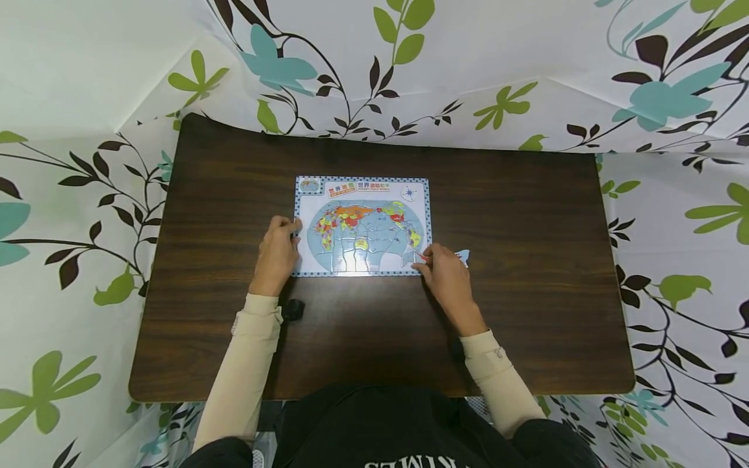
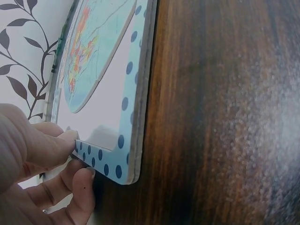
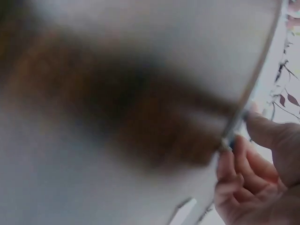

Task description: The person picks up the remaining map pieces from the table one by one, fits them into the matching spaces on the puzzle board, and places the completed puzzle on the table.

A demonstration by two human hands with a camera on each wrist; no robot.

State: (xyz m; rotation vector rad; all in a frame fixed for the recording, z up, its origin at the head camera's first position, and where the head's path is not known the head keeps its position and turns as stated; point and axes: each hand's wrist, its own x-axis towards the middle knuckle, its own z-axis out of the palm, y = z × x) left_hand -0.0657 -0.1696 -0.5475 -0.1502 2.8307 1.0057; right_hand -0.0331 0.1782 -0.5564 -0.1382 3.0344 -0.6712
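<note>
A world map jigsaw puzzle (image 1: 365, 227) with a blue dotted border lies flat on the table, most of its oval filled with pieces. White backing shows in a gap at the oval's lower right. My left hand (image 1: 277, 257) holds the board's left border; in the left wrist view the thumb (image 2: 63, 145) lies on top, with other fingers at the edge. At the lower right corner, my right hand (image 1: 447, 276) pinches a small puzzle piece (image 1: 422, 258), mostly covered by the fingers. A light blue piece (image 1: 463, 256) shows beyond that hand. The right wrist view is mostly blurred.
The dark wooden table (image 1: 526, 273) spreads around the board. A small black object (image 1: 294, 310) is beside the left wrist. White cloth (image 1: 351, 71) printed with leaves and birds hangs behind the table and at its sides.
</note>
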